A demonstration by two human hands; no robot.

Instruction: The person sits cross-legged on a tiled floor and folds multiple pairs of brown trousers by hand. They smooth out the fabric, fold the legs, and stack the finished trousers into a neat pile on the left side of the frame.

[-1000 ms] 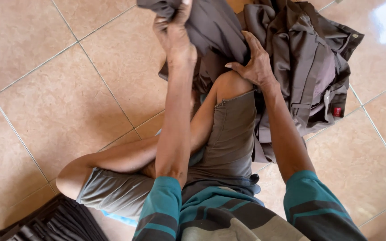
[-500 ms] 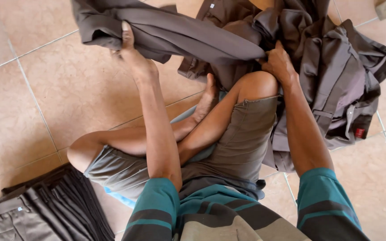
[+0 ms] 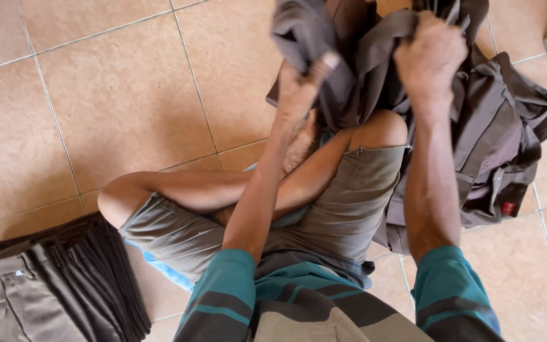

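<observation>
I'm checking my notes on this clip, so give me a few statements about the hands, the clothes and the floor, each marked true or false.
1. Both hands grip the same grey-brown fabric garment. True: the left hand and the right hand each clutch a bunch of it.
2. The person sits on a green carpet. False: the floor is beige glazed tile.
3. A stack of folded grey-brown trousers lies by the person's left knee. True.
4. The heap of loose grey-brown clothes lies on the person's left. False: it lies on the right.
5. The person's sleeves are plain white. False: they are teal with dark stripes.
</observation>
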